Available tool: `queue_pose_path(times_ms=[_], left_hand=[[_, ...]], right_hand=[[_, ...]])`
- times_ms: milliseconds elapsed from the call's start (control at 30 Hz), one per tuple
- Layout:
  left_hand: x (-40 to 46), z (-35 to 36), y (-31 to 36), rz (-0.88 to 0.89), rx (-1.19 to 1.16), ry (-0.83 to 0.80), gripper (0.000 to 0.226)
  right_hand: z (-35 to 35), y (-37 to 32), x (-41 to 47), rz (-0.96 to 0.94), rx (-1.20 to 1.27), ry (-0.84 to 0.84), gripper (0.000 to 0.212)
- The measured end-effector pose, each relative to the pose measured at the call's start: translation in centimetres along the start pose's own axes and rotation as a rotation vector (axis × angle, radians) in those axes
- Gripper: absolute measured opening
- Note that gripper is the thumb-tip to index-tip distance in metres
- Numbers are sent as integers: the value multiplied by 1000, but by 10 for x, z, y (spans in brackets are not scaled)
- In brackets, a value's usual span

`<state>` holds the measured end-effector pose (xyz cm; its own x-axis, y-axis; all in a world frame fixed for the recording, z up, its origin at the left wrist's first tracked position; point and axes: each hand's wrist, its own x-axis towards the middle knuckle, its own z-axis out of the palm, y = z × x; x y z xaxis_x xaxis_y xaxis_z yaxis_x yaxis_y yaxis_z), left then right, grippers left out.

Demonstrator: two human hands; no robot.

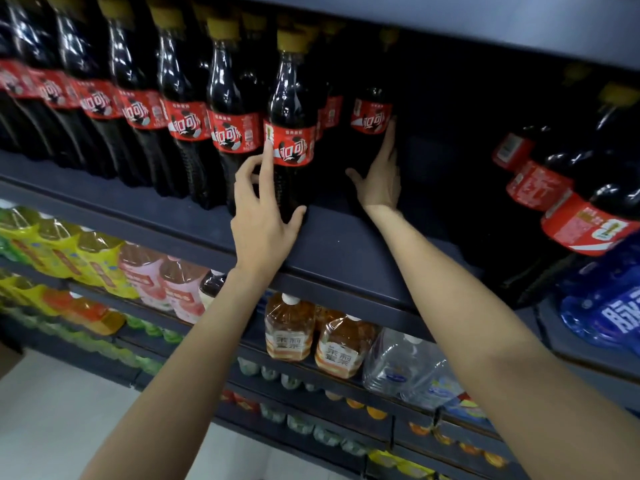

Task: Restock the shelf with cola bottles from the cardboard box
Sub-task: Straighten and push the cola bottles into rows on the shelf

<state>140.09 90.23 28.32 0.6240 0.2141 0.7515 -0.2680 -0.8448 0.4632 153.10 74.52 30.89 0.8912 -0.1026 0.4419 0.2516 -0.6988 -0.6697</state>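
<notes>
In the head view, both bare arms reach up to a dark shelf [332, 244] that carries a row of cola bottles with yellow caps and red labels.

The left hand [265, 216] is at the front cola bottle [292, 133], which stands upright at the shelf's front edge, its long axis vertical and cap up, label facing the camera. The forefinger lies straight up the left edge of the label, the thumb hooks round the bottle's base on the right, and the other fingers curl loosely to the left, so the hand holds the bottle lightly.

The right hand [382, 174] reaches deeper in, to a rear cola bottle [370, 116] that also stands upright, cap up, farther back in the shadowed gap. Its fingers are straight, lying up the bottle's right side to the label, the thumb spread out to the left: a flat, released touch, not a grasp.

To the left, the row of cola bottles [138, 109] runs along the shelf, all upright. At the right, more cola bottles [585, 216] appear tilted by the wide lens.

On the lower shelf [346, 375] stand amber tea bottles [289, 327] and a clear water jug [405, 365].
</notes>
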Motion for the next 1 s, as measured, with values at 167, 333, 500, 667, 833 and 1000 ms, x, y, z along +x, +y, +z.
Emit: queue_pose_path(times_ms=[167,333,500,667,833,1000], left_hand=[[-6,3,-2,23,9,35,79],[-7,-2,-7,32,9,29,74],[-5,-2,-10,45,-19,18,73],[-5,-2,-12,52,-55,13,74],[-2,-5,-11,26,-84,76,82],[-8,-5,11,236,-255,110,51]], right_hand=[[11,-3,5,-3,-48,65,94],[21,-14,13,56,-154,83,88],[18,-18,23,70,-172,88,85],[12,-14,18,49,-171,-2,93],[-9,-11,-5,20,-130,-128,78],[-65,-20,-67,-56,-103,-165,40]])
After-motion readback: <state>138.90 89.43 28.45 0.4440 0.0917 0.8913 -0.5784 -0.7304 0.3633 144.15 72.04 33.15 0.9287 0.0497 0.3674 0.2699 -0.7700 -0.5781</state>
